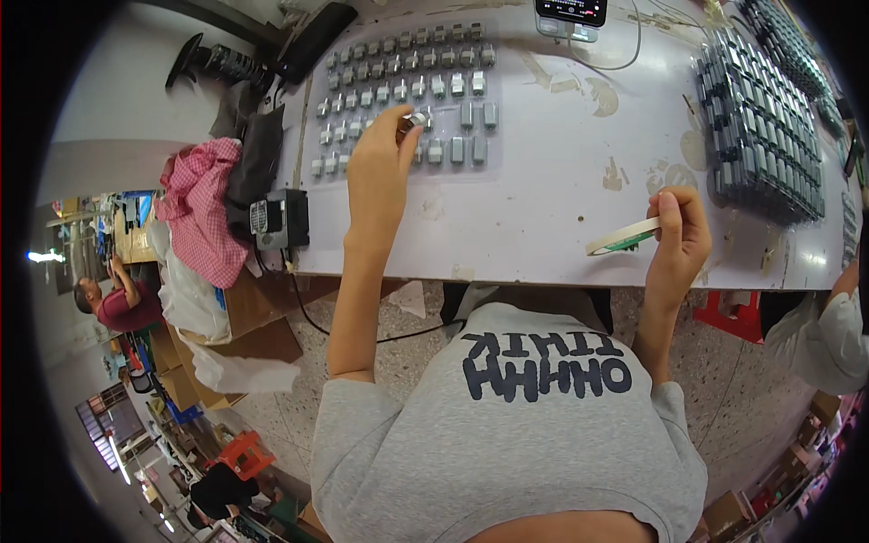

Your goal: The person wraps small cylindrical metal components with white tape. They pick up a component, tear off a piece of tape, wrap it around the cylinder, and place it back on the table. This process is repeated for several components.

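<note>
My left hand (376, 176) reaches over a clear plastic tray (448, 119) at the back left of the table. Its thumb and fingers are pinched on a small metallic part (415, 120). Rows of similar small grey and white parts (399, 93) stand in the tray around it; some are hidden under the hand. Off to the right, above the table's front edge, my right hand (681, 233) grips a narrow roll of pale tape (625, 237) with a green inner side. The roll is held nearly edge-on, its far end pointing left.
Stacked trays of grey parts (765, 136) stand at the right. A phone (572, 11) with a cable lies at the back. By the left edge are a black box-shaped device (281, 219) and a pink checked cloth (206, 213). Another person's arm (846, 281) shows far right.
</note>
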`<state>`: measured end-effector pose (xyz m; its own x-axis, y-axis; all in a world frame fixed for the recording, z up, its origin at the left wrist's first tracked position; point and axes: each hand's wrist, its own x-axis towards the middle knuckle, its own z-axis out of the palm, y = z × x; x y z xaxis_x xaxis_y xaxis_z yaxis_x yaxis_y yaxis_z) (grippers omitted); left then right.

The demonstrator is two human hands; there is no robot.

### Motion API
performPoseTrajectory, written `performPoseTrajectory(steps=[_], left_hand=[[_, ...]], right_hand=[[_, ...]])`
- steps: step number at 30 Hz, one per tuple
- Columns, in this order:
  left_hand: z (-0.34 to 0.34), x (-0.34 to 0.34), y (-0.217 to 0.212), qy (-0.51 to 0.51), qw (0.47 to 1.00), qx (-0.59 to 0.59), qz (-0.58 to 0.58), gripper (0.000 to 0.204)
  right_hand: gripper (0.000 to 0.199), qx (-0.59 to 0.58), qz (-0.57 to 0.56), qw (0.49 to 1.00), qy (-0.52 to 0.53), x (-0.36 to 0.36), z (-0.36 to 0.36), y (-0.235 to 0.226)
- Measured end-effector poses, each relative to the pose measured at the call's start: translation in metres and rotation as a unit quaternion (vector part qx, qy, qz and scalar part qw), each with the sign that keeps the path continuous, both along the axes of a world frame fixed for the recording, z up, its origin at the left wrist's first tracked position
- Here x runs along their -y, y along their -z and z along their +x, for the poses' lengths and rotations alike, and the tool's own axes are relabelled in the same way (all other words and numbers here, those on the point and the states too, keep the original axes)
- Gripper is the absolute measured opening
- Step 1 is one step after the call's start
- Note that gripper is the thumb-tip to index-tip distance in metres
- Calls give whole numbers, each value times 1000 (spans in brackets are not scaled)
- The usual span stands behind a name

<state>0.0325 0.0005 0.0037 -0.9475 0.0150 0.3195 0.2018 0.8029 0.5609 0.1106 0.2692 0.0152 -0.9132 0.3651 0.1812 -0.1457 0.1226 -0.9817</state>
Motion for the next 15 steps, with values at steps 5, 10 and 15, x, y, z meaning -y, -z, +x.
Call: performPoseTrajectory(steps=[5, 10, 15], left_hand=[[-22, -10, 2, 57, 992, 7, -111, 13], [-29, -20, 5, 97, 972, -60, -206, 13], [-17, -17, 7, 86, 978, -47, -186, 15]], right_hand=[[13, 22, -34, 999, -10, 2, -18, 5], [14, 32, -26, 999, 0, -2, -28, 14], [15, 49, -64, 997, -17, -2, -33, 17]])
